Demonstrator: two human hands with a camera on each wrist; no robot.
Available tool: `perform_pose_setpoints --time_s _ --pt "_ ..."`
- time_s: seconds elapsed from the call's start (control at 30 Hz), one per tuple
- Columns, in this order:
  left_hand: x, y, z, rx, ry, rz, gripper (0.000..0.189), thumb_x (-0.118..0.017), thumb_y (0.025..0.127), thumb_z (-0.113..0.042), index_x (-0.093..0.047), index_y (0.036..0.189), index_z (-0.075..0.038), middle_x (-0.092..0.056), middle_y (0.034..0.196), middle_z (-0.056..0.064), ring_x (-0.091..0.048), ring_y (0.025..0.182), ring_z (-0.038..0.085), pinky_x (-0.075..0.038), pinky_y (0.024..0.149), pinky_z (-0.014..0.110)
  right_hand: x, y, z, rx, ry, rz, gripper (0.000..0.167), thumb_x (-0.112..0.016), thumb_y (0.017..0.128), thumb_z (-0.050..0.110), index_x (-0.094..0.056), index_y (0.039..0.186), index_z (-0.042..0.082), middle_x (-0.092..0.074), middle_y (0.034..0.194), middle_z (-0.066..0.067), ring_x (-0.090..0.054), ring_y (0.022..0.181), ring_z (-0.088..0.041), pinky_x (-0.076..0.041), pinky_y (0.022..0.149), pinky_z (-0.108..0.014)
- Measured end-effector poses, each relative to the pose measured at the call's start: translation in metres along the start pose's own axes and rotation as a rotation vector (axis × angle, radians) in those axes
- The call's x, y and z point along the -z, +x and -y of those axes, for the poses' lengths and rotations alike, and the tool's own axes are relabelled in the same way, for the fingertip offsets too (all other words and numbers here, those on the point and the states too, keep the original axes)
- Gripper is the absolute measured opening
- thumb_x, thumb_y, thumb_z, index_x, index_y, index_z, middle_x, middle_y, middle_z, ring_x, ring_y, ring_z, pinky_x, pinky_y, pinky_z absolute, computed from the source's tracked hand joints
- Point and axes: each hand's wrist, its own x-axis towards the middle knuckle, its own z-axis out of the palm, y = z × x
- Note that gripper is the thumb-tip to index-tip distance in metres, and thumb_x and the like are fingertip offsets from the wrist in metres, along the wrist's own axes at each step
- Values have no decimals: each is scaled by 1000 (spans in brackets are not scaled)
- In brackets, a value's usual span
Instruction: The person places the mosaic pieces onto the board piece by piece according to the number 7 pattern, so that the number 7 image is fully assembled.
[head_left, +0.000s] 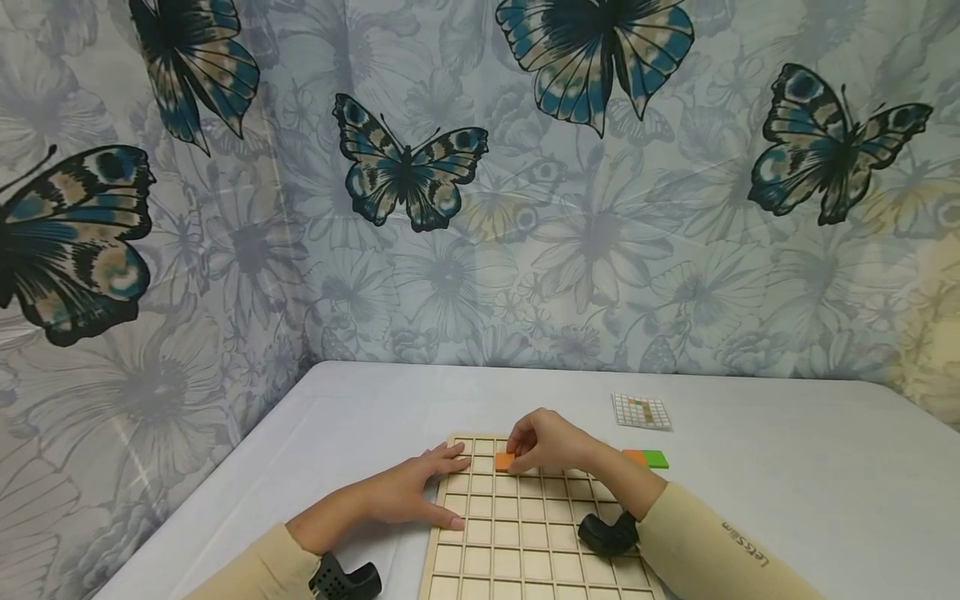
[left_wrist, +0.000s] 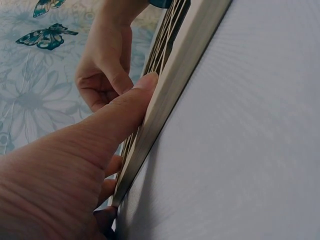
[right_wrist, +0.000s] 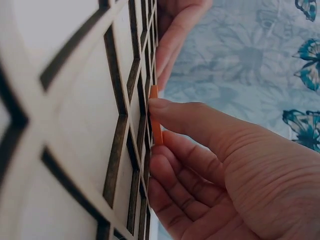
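Right hand (head_left: 551,442): grip pinching an orange tile (head_left: 504,462) at the far end of the grid board (head_left: 506,533). Left hand (head_left: 408,493): fingers extended, on the board's left edge. Off-square release could leave the tile askew.

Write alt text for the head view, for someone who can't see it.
A person's right hand pinches an orange tile at the far end of a wooden grid board, while the left hand rests on its left edge. A small patterned card lies beyond on the white table.

Grid board (head_left: 531,534) cut off below, held orange tile (head_left: 503,462) partly covered
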Motion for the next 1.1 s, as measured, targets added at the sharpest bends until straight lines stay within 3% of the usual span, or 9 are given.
perform_pose_setpoints --time_s 0.63,1.1 --pt "-1 1 2 -9 0 -7 78 -74 77 -41 -40 143 -15 -20 156 5 -7 145 35 -14 111 62 1 1 -2 7 -26 8 18 -78 73 12 -68 83 1 -65 72 -1 -57 64 -7 -49 60 -19" --pt "-1 1 3 -5 -2 -7 79 -74 77 -41 -40 143 -16 -19 156 4 -7 145 34 -13 111 62 2 0 0 -7 26 22 19 -78 74 10 -67 84 -2 -66 73 -3 -58 65 -8 -50 60 -19"
